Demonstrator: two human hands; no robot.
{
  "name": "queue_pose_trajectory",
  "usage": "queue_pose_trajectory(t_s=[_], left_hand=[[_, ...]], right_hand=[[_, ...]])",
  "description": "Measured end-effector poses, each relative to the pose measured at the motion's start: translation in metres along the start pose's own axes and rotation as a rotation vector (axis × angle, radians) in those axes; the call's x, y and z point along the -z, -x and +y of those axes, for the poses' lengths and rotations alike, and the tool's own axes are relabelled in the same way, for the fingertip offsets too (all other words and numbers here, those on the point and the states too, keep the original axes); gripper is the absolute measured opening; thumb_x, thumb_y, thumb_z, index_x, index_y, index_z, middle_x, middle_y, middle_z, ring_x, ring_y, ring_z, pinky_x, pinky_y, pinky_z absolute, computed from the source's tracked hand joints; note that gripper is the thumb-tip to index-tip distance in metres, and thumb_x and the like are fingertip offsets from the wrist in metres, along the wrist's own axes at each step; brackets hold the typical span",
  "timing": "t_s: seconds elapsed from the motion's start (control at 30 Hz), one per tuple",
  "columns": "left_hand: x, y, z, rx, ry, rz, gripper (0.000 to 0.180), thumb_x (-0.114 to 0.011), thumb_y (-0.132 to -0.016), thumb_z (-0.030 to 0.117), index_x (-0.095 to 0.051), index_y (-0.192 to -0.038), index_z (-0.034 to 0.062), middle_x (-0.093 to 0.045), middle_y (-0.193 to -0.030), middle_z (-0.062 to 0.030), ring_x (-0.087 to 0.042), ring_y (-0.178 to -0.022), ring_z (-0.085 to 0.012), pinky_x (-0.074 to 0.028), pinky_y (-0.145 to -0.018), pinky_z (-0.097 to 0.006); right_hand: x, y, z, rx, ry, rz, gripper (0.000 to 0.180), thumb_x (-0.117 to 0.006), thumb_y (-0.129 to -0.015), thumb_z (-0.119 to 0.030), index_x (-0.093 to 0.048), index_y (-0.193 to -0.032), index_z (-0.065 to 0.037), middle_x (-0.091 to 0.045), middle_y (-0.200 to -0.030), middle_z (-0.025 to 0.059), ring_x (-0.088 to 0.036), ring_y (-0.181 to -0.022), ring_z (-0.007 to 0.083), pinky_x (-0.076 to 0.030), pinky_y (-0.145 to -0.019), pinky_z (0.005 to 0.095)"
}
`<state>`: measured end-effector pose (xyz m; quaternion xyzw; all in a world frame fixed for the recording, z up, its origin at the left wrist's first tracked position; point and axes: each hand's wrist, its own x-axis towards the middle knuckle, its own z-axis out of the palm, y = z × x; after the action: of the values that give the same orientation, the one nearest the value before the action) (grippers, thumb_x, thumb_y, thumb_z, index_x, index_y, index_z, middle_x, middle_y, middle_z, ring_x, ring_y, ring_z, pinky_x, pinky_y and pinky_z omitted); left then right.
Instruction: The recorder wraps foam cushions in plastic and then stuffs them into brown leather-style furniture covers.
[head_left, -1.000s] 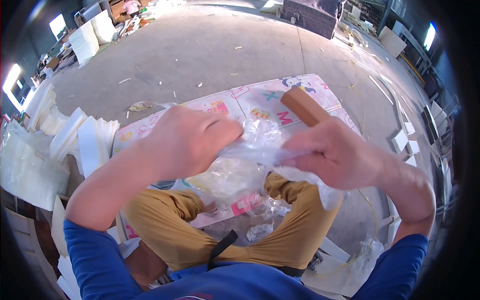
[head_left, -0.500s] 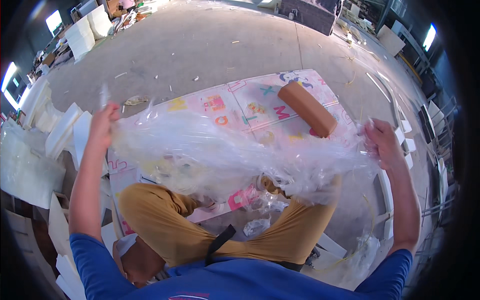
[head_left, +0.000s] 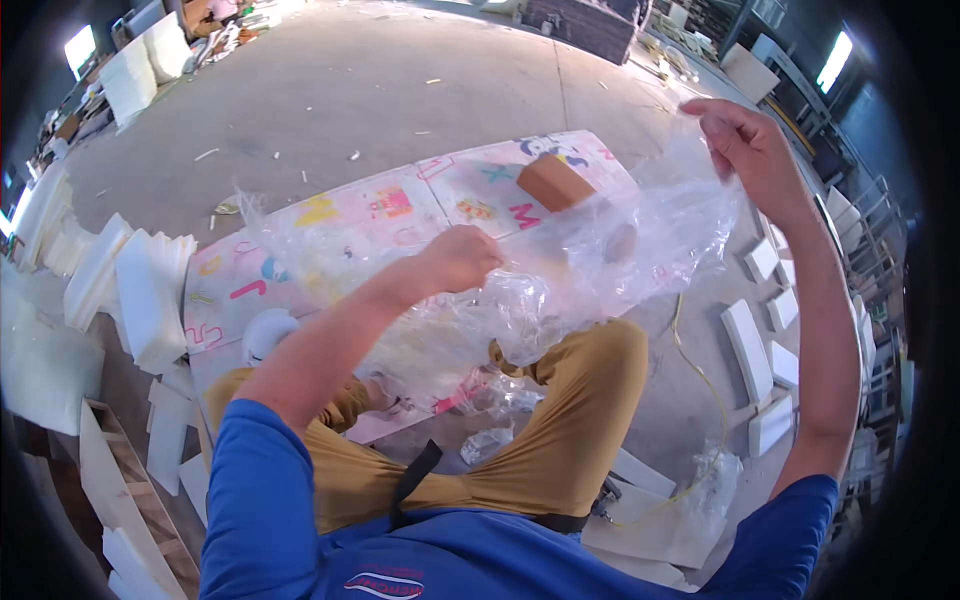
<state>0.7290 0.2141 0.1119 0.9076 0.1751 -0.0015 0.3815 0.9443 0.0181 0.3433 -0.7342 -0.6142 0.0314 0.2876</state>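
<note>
plastic film (head_left: 645,245), left hand (head_left: 458,260) clutching, right hand (head_left: 748,152) outstretched

Floor (head_left: 350,100): grey, littered with pale scraps (head_left: 207,155), one seam (head_left: 560,80) down from top centre, brightest along top edge. Windows: left one (head_left: 79,50) upper left, right one (head_left: 834,62) upper right, both glaring. Wall (head_left: 880,125) dark blue, upper right. Dark block (head_left: 585,30) top, right of centre. White slabs (head_left: 130,80) standing upper left. Frame corners black.
</note>
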Motion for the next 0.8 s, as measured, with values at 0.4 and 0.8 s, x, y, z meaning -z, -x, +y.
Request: queue_pose_trajectory(t_s=[0.4, 0.8], left_hand=[[0.023, 0.015, 0.037, -0.158, -0.313, -0.073, 0.035, -0.074, -0.072, 0.033, -0.065, -0.083, 0.0005, -0.064, -0.082, -0.0181, -0.061, -0.072, -0.0305, -0.047, -0.068, -0.037], [-0.084, -0.022, 0.007, -0.304, 0.038, -0.229, 0.036, -0.067, -0.079, 0.027, -0.063, -0.110, 0.0072, -0.066, -0.093, -0.0168, -0.063, -0.084, -0.0295, -0.049, -0.075, -0.038]], right_hand=[[-0.147, 0.037, 0.035, -0.176, 0.183, -1.143, 0.052, -0.071, -0.077, -0.017, -0.055, -0.124, -0.004, -0.065, -0.101, 0.0144, -0.063, -0.091, 0.0244, -0.048, -0.079, 0.0366], [-0.118, 0.041, 0.027, -0.620, -0.369, -0.763, 0.021, -0.052, -0.095, -0.023, -0.063, -0.096, -0.005, -0.060, -0.073, -0.0016, -0.049, -0.058, 0.0047, -0.037, -0.046, 0.0258]])
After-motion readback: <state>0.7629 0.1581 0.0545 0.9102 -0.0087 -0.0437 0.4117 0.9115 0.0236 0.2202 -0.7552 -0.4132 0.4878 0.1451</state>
